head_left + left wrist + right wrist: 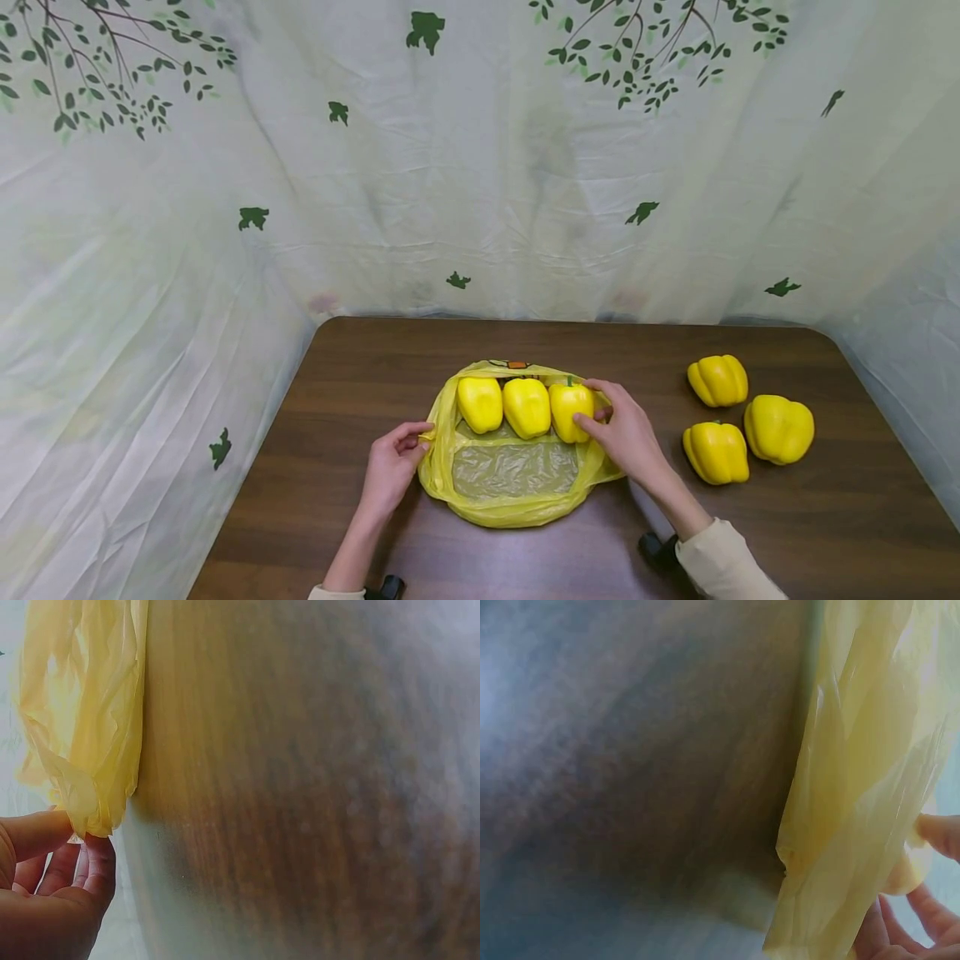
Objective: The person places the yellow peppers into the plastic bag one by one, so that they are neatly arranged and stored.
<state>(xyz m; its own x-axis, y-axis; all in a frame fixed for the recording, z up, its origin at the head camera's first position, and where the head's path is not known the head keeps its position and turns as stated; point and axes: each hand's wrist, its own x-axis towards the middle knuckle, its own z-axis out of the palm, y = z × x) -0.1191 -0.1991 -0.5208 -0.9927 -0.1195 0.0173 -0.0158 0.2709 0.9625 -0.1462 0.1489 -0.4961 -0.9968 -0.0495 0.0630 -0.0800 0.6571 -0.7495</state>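
Observation:
A yellow plastic bag point(517, 510) lies spread wide on the table, its mouth facing up. Inside, along its far side, sit a left yellow bell pepper point(480, 405), a middle one point(527, 408) and a right one point(570, 412) in a row. My left hand point(392, 468) pinches the bag's left rim between thumb and fingers, and the left wrist view shows the gathered plastic point(94, 787) there. With thumb and fingers, my right hand point(628, 429) grips the right-hand pepper. In the right wrist view, the bag's side point(847, 810) partly hides that hand.
To the right on the brown wooden table point(360, 350) stand three more yellow bell peppers: one at the back point(717, 381), one in front point(716, 452) and one farther right point(779, 429). A pale leaf-printed curtain point(480, 183) hangs behind the table.

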